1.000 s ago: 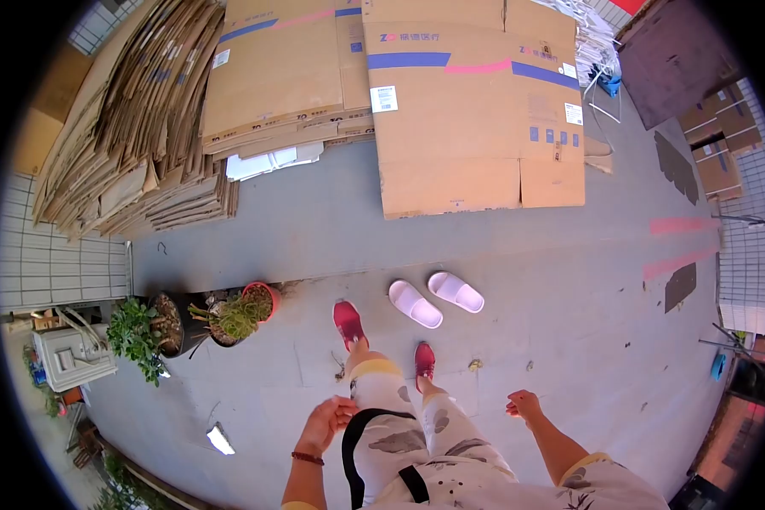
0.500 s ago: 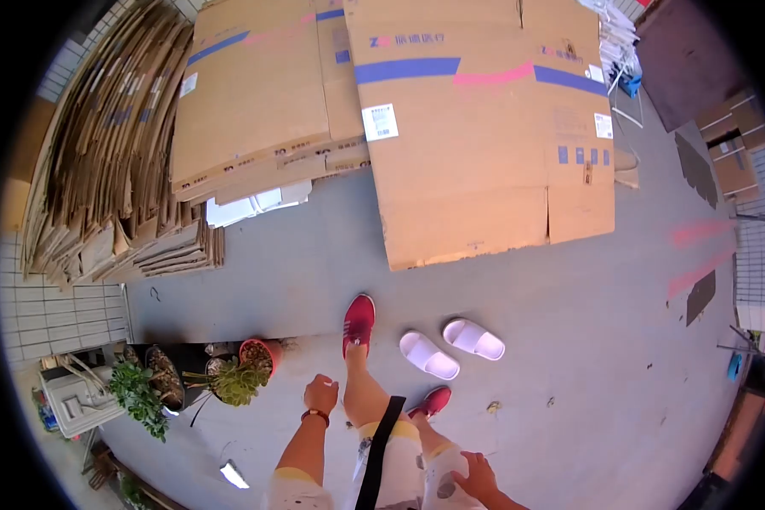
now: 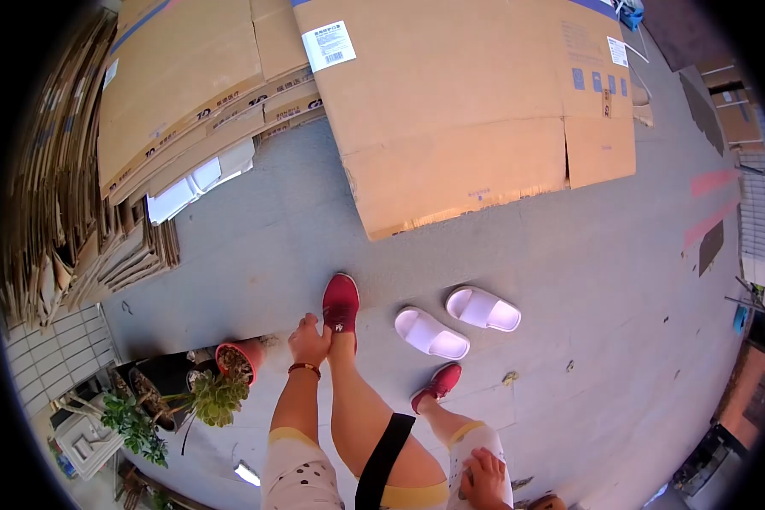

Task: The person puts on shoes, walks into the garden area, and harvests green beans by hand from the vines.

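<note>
The left red shoe [image 3: 341,297] stands left of the slippers [image 3: 433,333]; beside it is the left hand [image 3: 310,342], fingers bent, whether pressed together I cannot tell; the right hand [image 3: 484,478], fingers parted, rests on a trouser leg [image 3: 461,452], this side of the slippers; farther left of them a red pot [image 3: 252,349] holds brown matter; beyond them runs the flattened cardboard's [image 3: 467,144] front edge; grey floor [image 3: 612,314] stretches rightward of them.

This is looking like a paved storage yard [image 3: 620,425]: flattened boxes [image 3: 459,119] are lying in piles on the grey ground [image 3: 586,255], a stack of folded cardboard [image 3: 47,183] is standing near a tiled wall [image 3: 64,344], potted plants [image 3: 217,399] are growing nearby, and 2 pale slippers [image 3: 444,342] are sitting on that ground.
</note>
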`<state>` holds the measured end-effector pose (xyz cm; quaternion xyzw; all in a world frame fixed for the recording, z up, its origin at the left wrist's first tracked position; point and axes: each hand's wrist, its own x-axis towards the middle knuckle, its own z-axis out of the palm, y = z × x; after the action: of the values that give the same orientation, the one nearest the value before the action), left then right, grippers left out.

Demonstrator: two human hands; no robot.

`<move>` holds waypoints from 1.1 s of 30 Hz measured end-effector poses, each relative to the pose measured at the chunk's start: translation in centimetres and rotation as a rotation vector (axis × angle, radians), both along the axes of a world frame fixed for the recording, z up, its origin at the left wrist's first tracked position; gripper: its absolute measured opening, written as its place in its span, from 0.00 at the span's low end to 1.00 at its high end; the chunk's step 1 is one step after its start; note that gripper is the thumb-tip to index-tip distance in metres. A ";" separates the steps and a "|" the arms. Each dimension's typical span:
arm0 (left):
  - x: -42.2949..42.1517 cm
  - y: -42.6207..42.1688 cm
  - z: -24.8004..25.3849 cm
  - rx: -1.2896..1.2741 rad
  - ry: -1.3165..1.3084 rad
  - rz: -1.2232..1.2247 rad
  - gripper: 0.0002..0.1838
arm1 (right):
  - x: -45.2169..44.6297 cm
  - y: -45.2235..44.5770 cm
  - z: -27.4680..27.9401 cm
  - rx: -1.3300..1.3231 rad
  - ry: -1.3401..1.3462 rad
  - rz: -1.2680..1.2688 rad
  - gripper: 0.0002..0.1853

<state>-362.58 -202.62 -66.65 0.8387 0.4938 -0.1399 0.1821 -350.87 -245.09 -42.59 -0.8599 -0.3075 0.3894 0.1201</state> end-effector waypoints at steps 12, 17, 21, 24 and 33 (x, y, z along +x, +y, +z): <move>-14.9 -7.2 -14.2 -1.253 -0.207 0.983 0.16 | 0.6 -0.1 -2.9 -0.070 0.032 0.084 0.19; -13.7 -11.0 -11.4 -0.900 -0.239 0.711 0.22 | 3.2 4.6 -1.2 -0.037 0.061 -0.008 0.07; -11.5 -12.1 -9.8 -0.785 -0.178 0.575 0.22 | 4.2 5.5 0.1 -0.031 0.117 -0.022 0.05; -10.4 -12.4 -8.8 -0.721 -0.142 0.531 0.22 | 4.6 5.4 0.9 0.002 0.042 0.066 0.07; -11.2 -14.8 1.6 -0.462 -0.034 0.801 0.18 | 3.8 1.6 0.4 0.069 0.157 0.146 0.14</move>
<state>-373.74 -217.39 -65.09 0.5216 0.7316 -0.1511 0.4121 -347.11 -243.52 -42.22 -0.7973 -0.3723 0.4526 0.1445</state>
